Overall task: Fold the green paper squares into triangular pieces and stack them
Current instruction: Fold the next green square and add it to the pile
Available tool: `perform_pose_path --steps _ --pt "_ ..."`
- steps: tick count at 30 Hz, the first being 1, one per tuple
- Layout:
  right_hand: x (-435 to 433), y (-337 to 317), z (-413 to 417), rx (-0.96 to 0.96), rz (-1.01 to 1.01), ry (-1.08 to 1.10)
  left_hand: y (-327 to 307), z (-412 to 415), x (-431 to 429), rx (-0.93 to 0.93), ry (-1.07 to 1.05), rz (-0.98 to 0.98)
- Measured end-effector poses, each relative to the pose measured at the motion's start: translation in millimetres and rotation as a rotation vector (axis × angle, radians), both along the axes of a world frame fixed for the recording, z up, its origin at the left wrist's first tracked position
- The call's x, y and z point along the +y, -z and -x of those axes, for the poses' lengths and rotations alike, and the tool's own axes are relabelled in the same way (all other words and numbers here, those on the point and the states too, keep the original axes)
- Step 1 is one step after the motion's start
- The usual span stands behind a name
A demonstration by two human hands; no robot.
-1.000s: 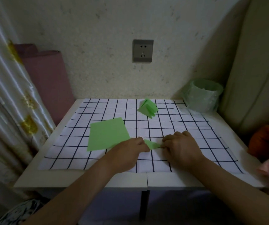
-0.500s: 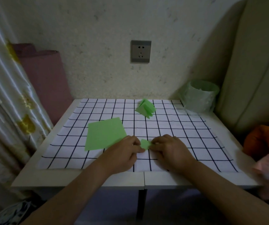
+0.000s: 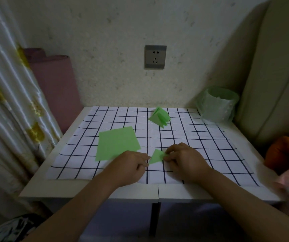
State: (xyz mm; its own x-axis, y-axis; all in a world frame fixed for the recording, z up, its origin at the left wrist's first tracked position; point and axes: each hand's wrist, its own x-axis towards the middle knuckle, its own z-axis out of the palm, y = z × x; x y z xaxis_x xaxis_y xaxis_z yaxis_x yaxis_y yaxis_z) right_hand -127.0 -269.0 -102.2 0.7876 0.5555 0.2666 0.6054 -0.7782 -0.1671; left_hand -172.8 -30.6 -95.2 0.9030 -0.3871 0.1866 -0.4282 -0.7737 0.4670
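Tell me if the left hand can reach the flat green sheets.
Probably yes: the green sheets lie bare right beside the left hand, nothing between. It must first let go of the folded triangle.

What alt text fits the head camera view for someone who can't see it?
A left hand and a right hand hold a small green paper triangle between them on a checked cloth. A flat green paper square lies to its left; a stack of folded green pieces sits farther back.
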Motion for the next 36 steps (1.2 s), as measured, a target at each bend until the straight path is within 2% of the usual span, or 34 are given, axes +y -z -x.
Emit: perform_pose_path --steps 5,11,15,18,24,28,36 --pt "2 -6 -2 0.048 0.0 -0.003 3 -7 -5 -0.001 -0.158 0.182" --pt "8 -19 -10 0.148 -0.031 0.035 5 -20 -26 0.052 -0.217 -0.013" --pt "13 -22 -15 0.241 -0.049 0.102 0 -26 -34 0.047 -0.299 0.09" --pt "16 -29 -19 0.298 -0.003 0.112 -4 -30 -37 0.123 -0.339 0.129" --pt "15 -33 -28 0.418 -0.157 0.171 -2 -51 -32 0.206 -0.401 0.316" --pt "19 -34 -38 0.417 -0.221 0.187 -10 -70 -26 0.176 -0.336 0.397" --pt "31 -39 -74 0.26 -0.289 0.273 -12 -113 -25 0.008 -0.326 0.38"
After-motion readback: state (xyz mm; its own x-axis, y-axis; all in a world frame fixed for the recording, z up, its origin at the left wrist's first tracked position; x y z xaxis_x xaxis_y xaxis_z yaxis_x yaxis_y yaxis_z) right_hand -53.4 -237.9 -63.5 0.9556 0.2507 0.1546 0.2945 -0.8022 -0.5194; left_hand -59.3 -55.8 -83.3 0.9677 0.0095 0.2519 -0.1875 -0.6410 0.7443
